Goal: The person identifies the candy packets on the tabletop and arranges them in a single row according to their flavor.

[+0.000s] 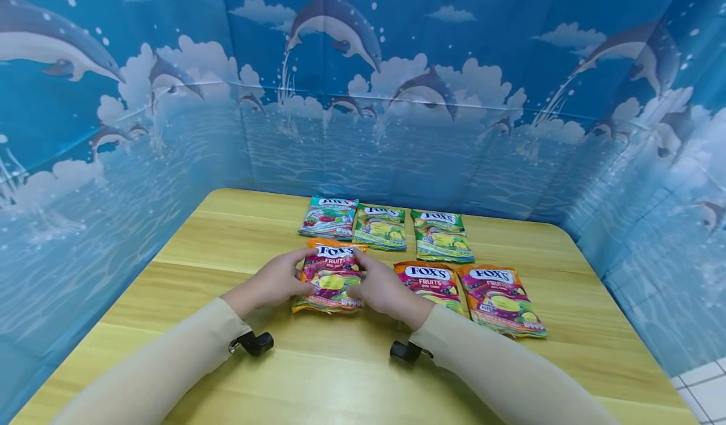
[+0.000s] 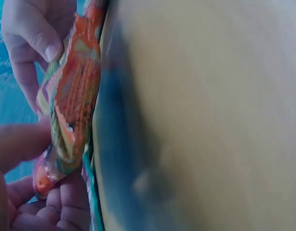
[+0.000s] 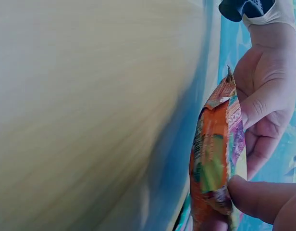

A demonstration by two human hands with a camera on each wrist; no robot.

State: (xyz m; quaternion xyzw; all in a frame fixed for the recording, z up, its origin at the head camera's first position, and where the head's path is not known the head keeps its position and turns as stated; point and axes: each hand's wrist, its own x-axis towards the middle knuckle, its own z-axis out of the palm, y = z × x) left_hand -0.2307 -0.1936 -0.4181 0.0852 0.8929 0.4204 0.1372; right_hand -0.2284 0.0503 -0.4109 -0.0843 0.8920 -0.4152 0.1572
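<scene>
Both hands hold one candy bag (image 1: 331, 280), red-purple with an orange top and marked FOX'S Fruits, just over the wooden table. My left hand (image 1: 278, 280) grips its left side, thumb on the front face. On the opposite side my right hand (image 1: 386, 286) grips it, thumb near the lower right corner. In the left wrist view the crimped orange edge of the bag (image 2: 80, 91) shows between the thumb and curled fingers. The right wrist view shows the bag (image 3: 217, 149) edge-on, with the right thumb (image 3: 253, 197) against its face.
Two more Fruits bags (image 1: 428, 280) (image 1: 501, 299) lie side by side to the right, one partly behind my right hand. Along the back are a teal bag (image 1: 329, 218) and two green-yellow bags (image 1: 380, 227) (image 1: 442, 236). A blue dolphin-print curtain (image 1: 397, 154) surrounds the wooden table (image 1: 306, 374).
</scene>
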